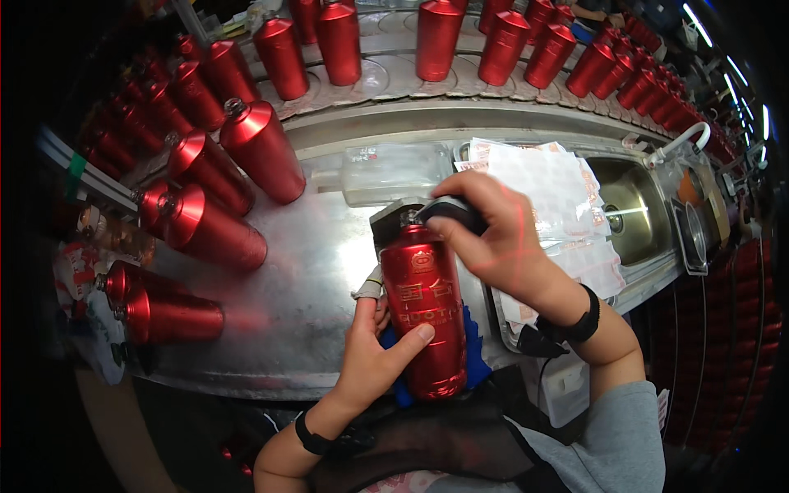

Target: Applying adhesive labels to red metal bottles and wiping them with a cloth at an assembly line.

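Observation:
A glossy red bottle (419,287) with gold lettering and a clear glass neck lies tilted in front of me, its neck pointing away. My left hand (374,353) grips it low on its left side, thumb across the front; one finger wears a whitish wrap (370,285). In my right hand (493,234) is a black rounded object (457,214), held against or right beside the bottle's neck; its exact kind I cannot tell. Thin red light lines cross the back of that hand. Blue cloth (477,349) shows under the bottle, and a dark angular block (386,222) sits behind its neck.
Several red bottles (263,152) stand at the left of the metal table (312,263). More ride on the curved conveyor (382,78) at the back. A clear plastic box (394,174), printed sheets (534,189) and a sink (629,209) with a white tap (682,144) lie beyond and right.

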Motion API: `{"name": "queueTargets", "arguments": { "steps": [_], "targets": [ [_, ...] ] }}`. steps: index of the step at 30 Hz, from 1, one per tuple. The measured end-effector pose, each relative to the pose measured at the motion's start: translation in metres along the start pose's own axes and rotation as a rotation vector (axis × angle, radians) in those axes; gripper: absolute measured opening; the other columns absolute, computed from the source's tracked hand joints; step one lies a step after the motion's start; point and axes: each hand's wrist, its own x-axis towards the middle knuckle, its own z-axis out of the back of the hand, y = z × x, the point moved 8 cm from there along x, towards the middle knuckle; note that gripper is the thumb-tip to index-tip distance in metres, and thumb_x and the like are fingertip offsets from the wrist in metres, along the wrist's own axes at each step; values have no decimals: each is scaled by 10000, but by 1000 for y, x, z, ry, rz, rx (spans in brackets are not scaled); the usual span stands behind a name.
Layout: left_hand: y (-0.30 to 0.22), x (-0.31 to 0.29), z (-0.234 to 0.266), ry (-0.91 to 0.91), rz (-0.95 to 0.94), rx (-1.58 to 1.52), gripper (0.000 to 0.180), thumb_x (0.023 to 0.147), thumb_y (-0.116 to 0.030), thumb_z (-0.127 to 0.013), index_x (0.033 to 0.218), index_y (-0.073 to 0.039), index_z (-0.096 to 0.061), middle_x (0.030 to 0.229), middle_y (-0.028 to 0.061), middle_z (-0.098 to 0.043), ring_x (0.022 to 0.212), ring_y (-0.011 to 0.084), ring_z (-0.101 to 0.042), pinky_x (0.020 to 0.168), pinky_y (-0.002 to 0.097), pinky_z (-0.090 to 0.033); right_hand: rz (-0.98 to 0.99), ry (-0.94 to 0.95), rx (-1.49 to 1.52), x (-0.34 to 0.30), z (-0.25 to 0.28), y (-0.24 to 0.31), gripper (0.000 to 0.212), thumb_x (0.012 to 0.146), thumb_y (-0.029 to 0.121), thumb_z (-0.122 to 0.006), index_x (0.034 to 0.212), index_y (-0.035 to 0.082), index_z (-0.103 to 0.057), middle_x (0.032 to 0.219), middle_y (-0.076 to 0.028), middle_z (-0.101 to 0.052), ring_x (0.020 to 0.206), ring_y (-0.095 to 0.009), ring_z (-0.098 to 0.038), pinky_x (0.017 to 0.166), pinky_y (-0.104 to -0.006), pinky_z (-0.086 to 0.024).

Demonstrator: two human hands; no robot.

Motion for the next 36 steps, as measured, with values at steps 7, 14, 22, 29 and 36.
{"name": "queueTargets", "arguments": {
  "steps": [7,14,22,29,36],
  "targets": [
    [3,0,3,-12,3,71,750,846,-141,-749,1426,20,-300,1368,198,-492,1281,238,-490,1102,376,-356,179,132,85,-18,-10,36,284,782,104,-747,1014,-5,-624,921,-157,-665,832,-329,-666,721,-371,-533],
    [-1,-2,4,-60,-71,62,774,844,-166,-757,1429,22,-286,1360,206,-500,1285,254,-492,1107,386,-354,30,127,105,-18,-7,11,220,783,92,-732,966,30,-627,824,-126,-635,734,-285,-644,672,-353,-512],
    [6,-3,9,6,-16,-2,822,867,-167,-730,1487,8,-220,1410,208,-446,1321,257,-453,1121,384,-328,412,120,-60,-60,-8,45,210,700,29,-745,878,62,-638,786,-69,-582,704,-255,-580,597,-375,-437],
    [7,-2,4,23,-2,-56,768,927,-177,-656,1515,1,-196,1432,195,-426,1326,238,-442,1120,372,-324,-219,71,213,-113,-12,7,213,808,93,-764,953,15,-627,815,-103,-623,701,-227,-614,634,-320,-486],
    [3,-1,4,-83,-57,-3,730,912,-162,-674,1491,-14,-255,1351,172,-503,1258,228,-503,1074,355,-384,-891,-220,487,-133,-11,-80,215,834,33,-709,935,31,-519,793,-35,-584,719,-56,-543,618,-207,-442]
  ]
}}
